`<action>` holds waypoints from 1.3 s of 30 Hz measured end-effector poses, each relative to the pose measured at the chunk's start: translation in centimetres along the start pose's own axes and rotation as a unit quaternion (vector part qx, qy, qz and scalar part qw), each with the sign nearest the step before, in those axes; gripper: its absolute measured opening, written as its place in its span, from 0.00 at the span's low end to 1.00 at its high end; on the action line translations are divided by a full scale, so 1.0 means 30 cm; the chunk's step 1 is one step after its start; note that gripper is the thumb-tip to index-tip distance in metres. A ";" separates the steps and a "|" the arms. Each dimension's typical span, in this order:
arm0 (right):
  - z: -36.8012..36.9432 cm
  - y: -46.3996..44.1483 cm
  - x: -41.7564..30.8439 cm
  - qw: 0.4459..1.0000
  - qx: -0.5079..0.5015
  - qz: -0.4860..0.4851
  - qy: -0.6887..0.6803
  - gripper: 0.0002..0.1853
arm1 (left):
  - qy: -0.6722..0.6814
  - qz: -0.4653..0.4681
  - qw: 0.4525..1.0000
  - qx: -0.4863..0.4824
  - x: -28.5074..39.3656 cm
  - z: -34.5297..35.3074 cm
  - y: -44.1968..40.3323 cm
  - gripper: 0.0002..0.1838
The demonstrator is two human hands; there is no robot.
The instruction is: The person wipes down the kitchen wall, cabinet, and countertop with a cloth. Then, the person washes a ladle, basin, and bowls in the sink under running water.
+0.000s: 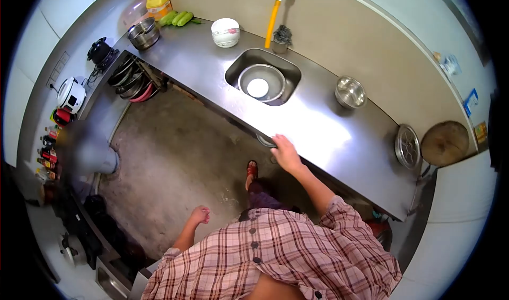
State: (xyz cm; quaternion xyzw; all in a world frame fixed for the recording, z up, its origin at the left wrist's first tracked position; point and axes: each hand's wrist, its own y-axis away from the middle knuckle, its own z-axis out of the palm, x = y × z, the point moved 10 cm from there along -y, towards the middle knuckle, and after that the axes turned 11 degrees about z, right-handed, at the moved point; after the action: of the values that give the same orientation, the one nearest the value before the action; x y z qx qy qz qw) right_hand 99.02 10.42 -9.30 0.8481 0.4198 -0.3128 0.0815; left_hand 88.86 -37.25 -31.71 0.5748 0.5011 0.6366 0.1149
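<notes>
My right hand is at the front edge of the steel counter, its fingers stretched out and holding nothing; I cannot tell whether they touch the metal. Low at my side, over the floor, my left hand is loosely curled, and nothing shows in it. Beyond the right hand is a sink set into the counter. In it sits a metal basin with a white round dish inside. To the right of the sink stands a shiny steel bowl.
Behind the sink, a yellow hose hangs from the tap. White bowls, green gourds and a steel pot stand along the left. A steamer rack and round board lean at the right. Pans are stacked below.
</notes>
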 end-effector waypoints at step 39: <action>0.568 -1.320 0.775 0.934 0.038 0.344 -0.094 0.20 | -0.368 0.330 0.846 -0.201 2.052 -0.089 -0.895 0.16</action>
State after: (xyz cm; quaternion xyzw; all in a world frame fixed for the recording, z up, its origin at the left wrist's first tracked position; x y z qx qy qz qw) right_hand 71.42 44.07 -31.77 0.9097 0.0810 -0.3597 0.1913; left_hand 55.79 18.53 -13.99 0.8625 0.0640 0.4657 0.1875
